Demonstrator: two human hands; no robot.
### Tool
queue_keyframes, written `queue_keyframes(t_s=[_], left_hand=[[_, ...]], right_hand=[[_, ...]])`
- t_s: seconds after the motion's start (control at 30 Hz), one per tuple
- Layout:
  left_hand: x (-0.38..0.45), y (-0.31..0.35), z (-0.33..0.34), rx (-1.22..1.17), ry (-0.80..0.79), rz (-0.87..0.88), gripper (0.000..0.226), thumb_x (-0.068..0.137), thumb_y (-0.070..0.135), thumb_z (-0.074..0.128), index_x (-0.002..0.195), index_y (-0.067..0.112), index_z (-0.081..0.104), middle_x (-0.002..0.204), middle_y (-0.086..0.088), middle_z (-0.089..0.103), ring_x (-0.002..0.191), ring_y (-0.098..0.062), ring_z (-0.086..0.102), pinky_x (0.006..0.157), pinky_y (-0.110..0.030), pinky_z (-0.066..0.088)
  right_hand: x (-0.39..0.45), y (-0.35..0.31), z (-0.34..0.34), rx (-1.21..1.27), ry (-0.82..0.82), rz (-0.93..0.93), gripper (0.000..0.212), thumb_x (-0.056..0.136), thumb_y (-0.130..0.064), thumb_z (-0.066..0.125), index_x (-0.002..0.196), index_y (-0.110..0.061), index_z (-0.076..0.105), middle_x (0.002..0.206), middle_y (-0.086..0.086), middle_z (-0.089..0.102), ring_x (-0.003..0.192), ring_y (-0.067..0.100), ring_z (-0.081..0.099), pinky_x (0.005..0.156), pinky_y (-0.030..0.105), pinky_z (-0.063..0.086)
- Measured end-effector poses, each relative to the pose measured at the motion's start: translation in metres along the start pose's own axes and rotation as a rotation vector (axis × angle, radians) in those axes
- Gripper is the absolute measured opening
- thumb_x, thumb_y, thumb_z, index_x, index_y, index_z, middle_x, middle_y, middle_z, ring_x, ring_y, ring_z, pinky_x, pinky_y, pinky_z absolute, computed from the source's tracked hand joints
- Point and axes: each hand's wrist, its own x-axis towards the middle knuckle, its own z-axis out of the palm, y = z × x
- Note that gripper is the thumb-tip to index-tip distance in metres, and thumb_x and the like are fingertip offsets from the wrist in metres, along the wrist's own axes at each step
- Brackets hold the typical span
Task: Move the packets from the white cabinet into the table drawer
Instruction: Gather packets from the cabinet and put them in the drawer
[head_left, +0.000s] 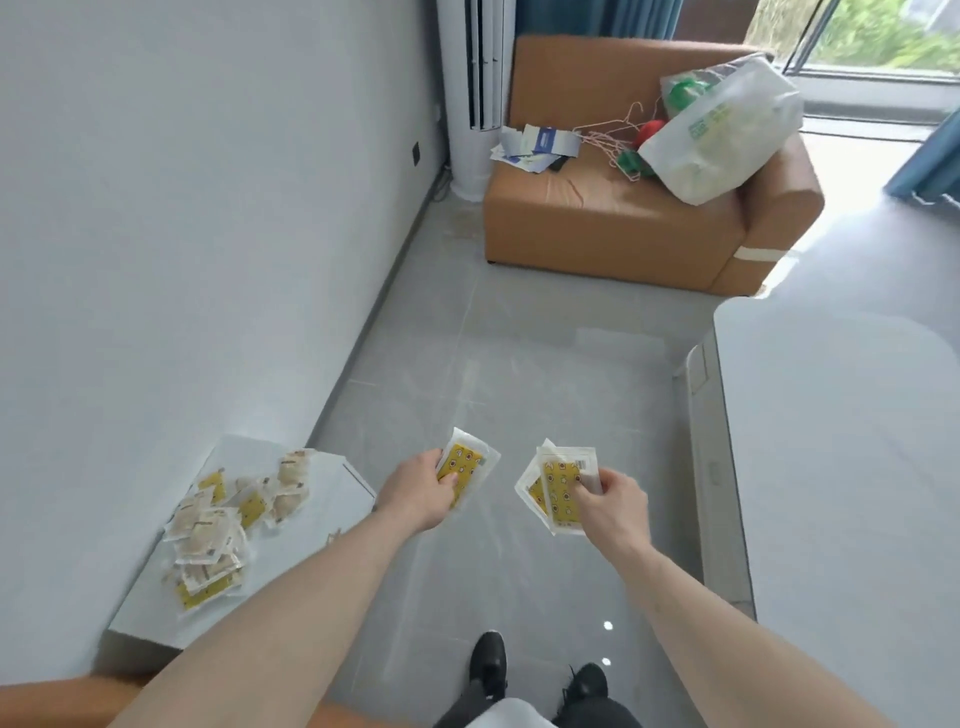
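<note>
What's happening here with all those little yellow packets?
A person stands between a white cabinet and a table, carrying packets. The left hand grips one yellow packet; the right hand holds a few more fanned out. A pile of packets remains on the cabinet top. No open drawer is visible in the table.

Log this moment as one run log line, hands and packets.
left hand: holds yellow packet | right hand: holds fanned packets | packet pile: on white cabinet | table: right
</note>
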Motion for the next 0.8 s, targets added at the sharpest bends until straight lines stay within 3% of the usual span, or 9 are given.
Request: queue_keyframes(t_s=[0.2,0.5,0.8], left_hand=[[-0.032,0.066,0.037,0.025,-0.088,0.108,0.017,0.097,0.04,0.055,0.105,0.028,0.064,0.104,0.004,0.071,0.098,-0.025,0.066,0.082,-0.034,0.054],[-0.109,0.21,0.12,0.032,-0.047,0.316,0.016,0.097,0.039,0.055,0.101,0.024,0.054,0.095,0.001,0.069,0.092,-0.029,0.065,0.077,-0.04,0.055],[-0.234,0.308,0.239,-0.036,-0.074,0.332,0.011,0.096,0.033,0.055,0.106,0.028,0.056,0.1,0.004,0.07,0.095,-0.027,0.065,0.084,-0.04,0.055]], right_hand=[[-0.031,0.059,-0.067,0.076,0.124,0.074,0.016,0.088,-0.028,0.065,0.077,-0.02,0.074,0.071,-0.005,0.074,0.074,0.018,0.072,0.071,0.039,0.061],[-0.082,0.164,-0.212,0.16,0.247,0.065,0.019,0.09,-0.027,0.065,0.077,-0.016,0.073,0.075,0.0,0.074,0.078,0.02,0.072,0.071,0.039,0.06],[-0.132,0.298,-0.372,0.096,0.281,0.095,0.026,0.094,-0.031,0.059,0.077,-0.015,0.071,0.076,0.005,0.073,0.079,0.026,0.071,0.071,0.044,0.059]])
